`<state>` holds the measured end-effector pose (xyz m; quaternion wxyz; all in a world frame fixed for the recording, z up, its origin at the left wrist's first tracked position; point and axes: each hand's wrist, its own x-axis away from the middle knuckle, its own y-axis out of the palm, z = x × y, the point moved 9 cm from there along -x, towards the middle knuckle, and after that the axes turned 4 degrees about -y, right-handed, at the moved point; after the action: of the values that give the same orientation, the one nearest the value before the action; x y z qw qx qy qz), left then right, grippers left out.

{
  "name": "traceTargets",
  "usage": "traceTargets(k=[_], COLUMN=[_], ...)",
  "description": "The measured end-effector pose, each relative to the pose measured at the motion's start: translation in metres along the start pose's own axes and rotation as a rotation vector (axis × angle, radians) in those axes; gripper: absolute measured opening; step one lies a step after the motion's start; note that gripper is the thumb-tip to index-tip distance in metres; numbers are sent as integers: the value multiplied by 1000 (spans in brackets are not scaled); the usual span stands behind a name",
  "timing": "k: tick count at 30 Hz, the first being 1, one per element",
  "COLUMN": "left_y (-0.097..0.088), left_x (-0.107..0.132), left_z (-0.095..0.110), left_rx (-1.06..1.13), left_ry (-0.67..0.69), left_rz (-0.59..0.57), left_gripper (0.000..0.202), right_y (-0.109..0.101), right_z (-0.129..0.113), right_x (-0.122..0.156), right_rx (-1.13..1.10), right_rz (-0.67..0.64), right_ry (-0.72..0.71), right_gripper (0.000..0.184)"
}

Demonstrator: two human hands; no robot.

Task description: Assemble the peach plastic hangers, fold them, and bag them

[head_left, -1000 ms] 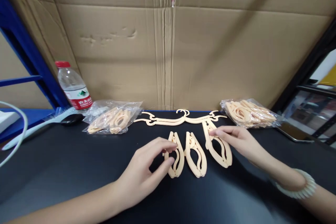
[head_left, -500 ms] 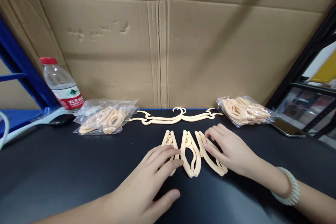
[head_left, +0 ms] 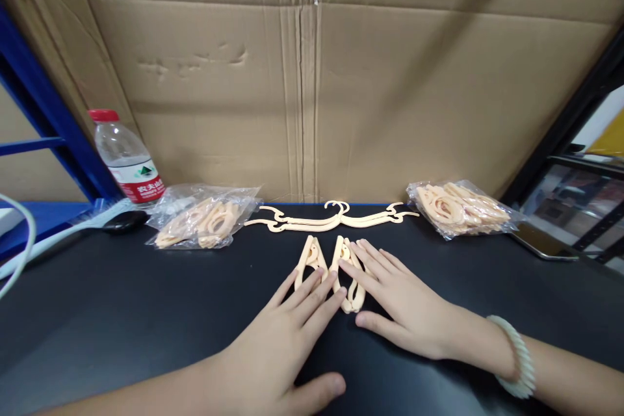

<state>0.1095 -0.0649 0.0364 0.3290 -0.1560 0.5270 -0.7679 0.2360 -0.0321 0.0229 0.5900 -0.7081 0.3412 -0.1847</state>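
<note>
Folded cream plastic hangers lie side by side in front of me. My left hand [head_left: 287,338] rests with fingers spread over the left folded hanger [head_left: 311,253], its fingertips also reaching the middle folded hanger [head_left: 338,253]. From the other side my right hand [head_left: 404,299] lies flat, fingers stretched out over the right part of the row. It covers most of the right-hand folded hanger, whose edge barely shows. Behind the row, two unfolded hangers [head_left: 312,225] lie one behind the other, hooks pointing away. Neither hand is closed round anything.
Clear bags of folded hangers lie at the left [head_left: 209,224] and right [head_left: 463,208]. A red-capped water bottle [head_left: 129,162] stands at back left near a black object [head_left: 124,221]. A phone [head_left: 546,242] lies at right. Cardboard [head_left: 414,97] walls off the back of the black table [head_left: 121,312].
My right hand has moved left and flattened, carrying the right folded hanger closer to the middle one. My left hand has spread further over the left and middle ones. The view has shifted slightly.
</note>
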Motion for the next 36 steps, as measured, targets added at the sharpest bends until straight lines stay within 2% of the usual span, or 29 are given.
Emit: traceTargets(k=[3, 5, 7, 9, 13, 16, 23, 29, 33, 36], left_y=[-4, -8, -18, -31, -48, -49, -50, -53, -57, -59], left_x=[-2, -4, -5, -6, -9, -10, -10, -8, -5, -3], left_z=[-10, -17, -24, -33, -58, -70, -67, -67, -65, -65], left_rx=[-17, -16, -31, -49, 26, 107, 220, 224, 267, 327], left_ry=[-24, -34, -38, -37, -103, -163, -210, -210, -208, -224], left_rz=[56, 98, 177, 270, 368, 376, 374, 398, 434, 467], left_gripper=[73, 71, 66, 58, 46, 43, 39, 35, 32, 27], right_y=[-7, -25, -46, -58, -52, -43, -42, -42, -44, -46], right_z=[3, 12, 29, 52, 100, 118, 111, 111, 109, 108], right_x=[-7, -7, -2, 3, 4, 5, 3, 3, 3, 2], right_rx=[-22, -54, -48, 33, 196, 177, 150, 76, 33, -19], right_rz=[86, 250, 437, 525, 432, 367, 354, 376, 387, 396], right_ry=[-6, -7, -3, 9, 77, 98, 59, 46, 59, 68], right_gripper=[69, 59, 44, 36, 43, 45, 38, 36, 24, 23])
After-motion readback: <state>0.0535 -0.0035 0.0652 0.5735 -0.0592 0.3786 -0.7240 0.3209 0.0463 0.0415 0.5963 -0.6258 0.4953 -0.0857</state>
